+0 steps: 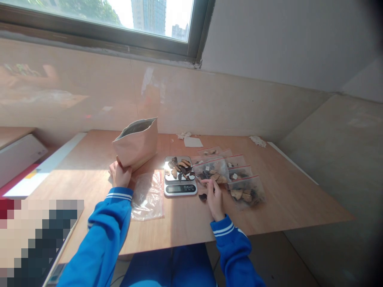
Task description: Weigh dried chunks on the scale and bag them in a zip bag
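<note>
My left hand (120, 174) is closed on the lower left corner of an open-topped brown paper bag (138, 145), which leans on the table. An empty-looking clear plastic bag (147, 197) lies flat beside that wrist. Right of it, a white digital kitchen scale (180, 191) carries a heap of dried, dark-and-tan slices (181, 167); its display is unreadable. My right hand (215, 197) is just right of the scale, a finger stretched leftward, with nothing visible in its grasp. One dark slice (202, 197) lies on the table close by. A zip bag of slices (214, 171) lies just beyond these fingers.
More red-edged zip bags (247, 193) of slices overlap at the right. A white paper (193, 142) and crumpled tissue (184, 135) lie at the back, another tissue (257, 141) farther right. The wooden table (293, 191) meets the wall behind; a white box (22, 157) stands left.
</note>
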The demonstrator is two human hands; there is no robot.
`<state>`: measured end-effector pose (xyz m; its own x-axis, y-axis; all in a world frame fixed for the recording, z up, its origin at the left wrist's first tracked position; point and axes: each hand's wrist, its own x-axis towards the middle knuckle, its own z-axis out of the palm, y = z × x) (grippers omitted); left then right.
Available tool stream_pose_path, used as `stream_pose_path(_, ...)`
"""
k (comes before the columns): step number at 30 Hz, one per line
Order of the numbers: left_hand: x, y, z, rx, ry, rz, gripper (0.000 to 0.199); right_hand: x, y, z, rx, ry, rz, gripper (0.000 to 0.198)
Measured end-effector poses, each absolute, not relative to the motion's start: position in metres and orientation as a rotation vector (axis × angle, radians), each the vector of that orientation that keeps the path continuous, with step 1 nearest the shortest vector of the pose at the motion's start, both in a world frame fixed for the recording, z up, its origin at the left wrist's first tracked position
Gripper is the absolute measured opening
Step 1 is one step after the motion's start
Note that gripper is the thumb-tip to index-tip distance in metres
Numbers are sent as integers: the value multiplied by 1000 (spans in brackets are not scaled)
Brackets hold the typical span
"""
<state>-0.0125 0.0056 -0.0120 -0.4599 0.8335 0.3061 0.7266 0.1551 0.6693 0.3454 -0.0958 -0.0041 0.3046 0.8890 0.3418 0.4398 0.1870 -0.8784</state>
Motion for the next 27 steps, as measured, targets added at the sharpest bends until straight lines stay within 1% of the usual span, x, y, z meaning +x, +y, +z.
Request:
stream_pose_path(4,-13,6,-13,1557,2275,1202,60,345,-97,-5,-1409,-1314,544,47)
stream_pose_path(10,-11,5,-11,1557,2282,1191,59,324,-83,16,-1314,-1505,595,31)
stream_pose_path(17,-9,5,-9,1521,2277,1196,58,269,-55,46,-1208,-1732,554,16)
stream_pose_path(19,-9,5,-8,1520,2279,1196,59,258,-48,44,-1213,-1790,490,11)
stream_pose_path(22,-7,5,-8,1508,2284,1198,58,248,-41,35,-1288,-1906,278,7)
stream_pose_path(25,-6,4,-7,1476,2294,1198,55,245,-42,29,-1377,-1971,73,11)
stream_pose_path(27,-5,4,-7,1485,2291,1190,55,248,-45,31,-1398,-1928,20,14)
